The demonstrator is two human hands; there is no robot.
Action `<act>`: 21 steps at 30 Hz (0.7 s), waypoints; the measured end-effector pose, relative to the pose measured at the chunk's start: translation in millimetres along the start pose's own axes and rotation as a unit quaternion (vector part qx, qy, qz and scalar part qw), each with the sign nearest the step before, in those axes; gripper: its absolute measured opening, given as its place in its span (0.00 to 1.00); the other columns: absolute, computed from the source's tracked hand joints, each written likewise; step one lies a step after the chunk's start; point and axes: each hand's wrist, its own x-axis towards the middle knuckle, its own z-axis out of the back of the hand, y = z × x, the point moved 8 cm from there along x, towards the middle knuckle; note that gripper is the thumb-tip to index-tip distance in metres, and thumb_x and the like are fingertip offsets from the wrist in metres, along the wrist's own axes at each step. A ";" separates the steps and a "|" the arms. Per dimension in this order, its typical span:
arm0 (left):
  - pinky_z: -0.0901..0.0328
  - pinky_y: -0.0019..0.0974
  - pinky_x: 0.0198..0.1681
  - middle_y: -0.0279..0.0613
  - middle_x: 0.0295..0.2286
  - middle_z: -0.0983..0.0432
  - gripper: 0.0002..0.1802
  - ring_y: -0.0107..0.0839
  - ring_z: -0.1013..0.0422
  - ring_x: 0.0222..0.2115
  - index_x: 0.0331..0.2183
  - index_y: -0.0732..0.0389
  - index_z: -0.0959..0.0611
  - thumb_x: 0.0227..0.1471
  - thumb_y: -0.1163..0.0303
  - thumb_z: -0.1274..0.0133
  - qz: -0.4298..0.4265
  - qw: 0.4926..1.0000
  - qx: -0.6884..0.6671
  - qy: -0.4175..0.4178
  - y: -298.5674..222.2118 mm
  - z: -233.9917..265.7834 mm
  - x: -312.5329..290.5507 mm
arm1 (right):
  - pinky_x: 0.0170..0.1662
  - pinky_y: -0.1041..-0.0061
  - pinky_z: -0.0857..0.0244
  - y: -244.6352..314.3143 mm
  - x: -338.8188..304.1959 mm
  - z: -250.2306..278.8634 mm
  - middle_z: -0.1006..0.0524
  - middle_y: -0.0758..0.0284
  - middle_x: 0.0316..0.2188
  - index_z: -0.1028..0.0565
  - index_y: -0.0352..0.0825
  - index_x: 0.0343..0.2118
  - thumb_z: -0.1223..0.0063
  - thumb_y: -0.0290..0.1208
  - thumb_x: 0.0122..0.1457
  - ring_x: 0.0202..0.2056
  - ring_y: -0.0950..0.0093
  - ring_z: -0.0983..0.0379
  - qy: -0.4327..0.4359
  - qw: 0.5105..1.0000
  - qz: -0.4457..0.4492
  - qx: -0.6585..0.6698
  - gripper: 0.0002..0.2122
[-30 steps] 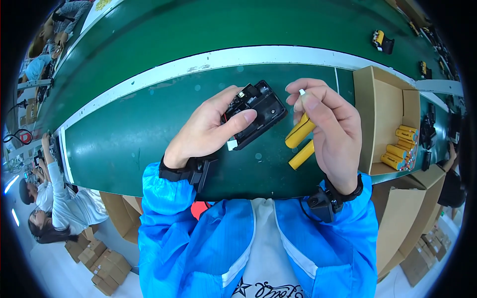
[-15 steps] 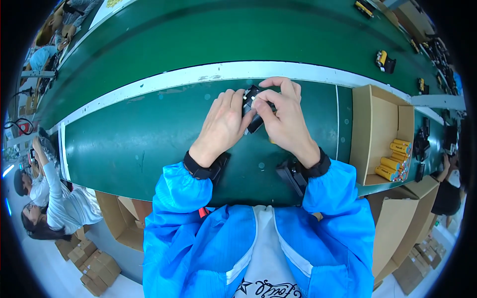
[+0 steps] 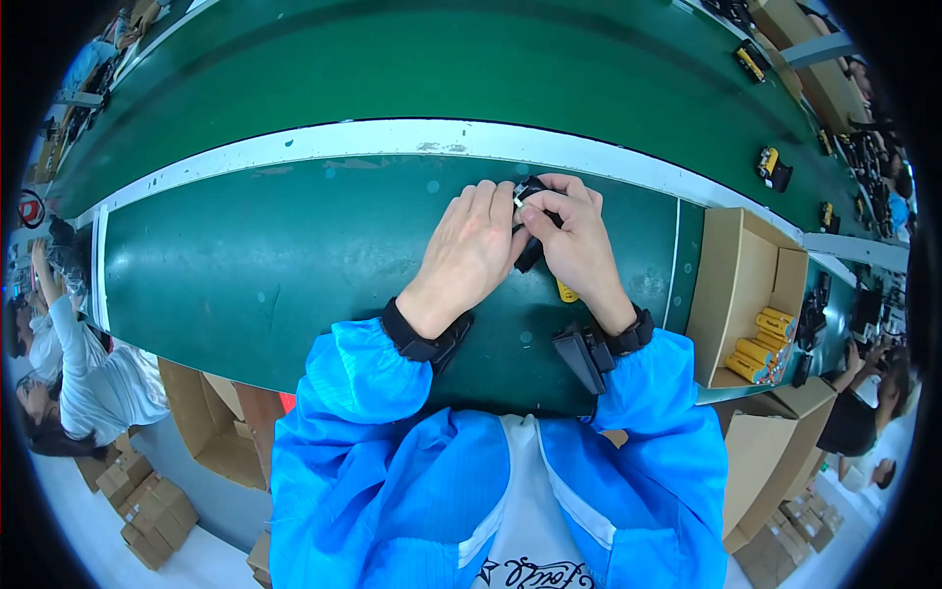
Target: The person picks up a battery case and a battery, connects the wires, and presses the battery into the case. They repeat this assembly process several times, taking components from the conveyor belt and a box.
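Observation:
A small black plastic part point(image 3: 530, 255) is held between my two hands near the far side of the green workbench. My left hand point(image 3: 461, 250) lies along its left side, fingers together, thumb against it. With thumb and index finger, my right hand point(image 3: 577, 236) pinches at the upper end, where a small white piece point(image 3: 519, 202) shows. Much of the black part is covered by my fingers. A yellow cylindrical battery cell point(image 3: 566, 292) lies on the bench, partly hidden beneath my right hand.
An open cardboard box point(image 3: 708, 314) at the right holds several yellow cells point(image 3: 760, 351). Beyond the white rail point(image 3: 392, 137) runs a green conveyor surface point(image 3: 422, 59), with black-and-yellow assemblies point(image 3: 773, 167) at its far right. More cartons point(image 3: 211, 422) stand below the bench; other people work either side.
The view has shifted a little. My hands and the black part have moved slightly right, and my raised right fingers have curled in closer. More of the yellow cell shows.

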 end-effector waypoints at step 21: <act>0.33 0.43 0.43 0.52 0.37 0.30 0.29 0.48 0.31 0.39 0.49 0.73 0.30 0.45 0.74 0.39 0.019 1.000 -0.013 0.011 4.9 -2.4 0.3 | 0.53 0.66 0.39 4.8 14.0 -3.3 0.28 0.55 0.49 0.18 0.29 0.28 0.43 0.27 0.54 0.53 0.62 0.34 0.000 0.999 -0.017 0.027 0.06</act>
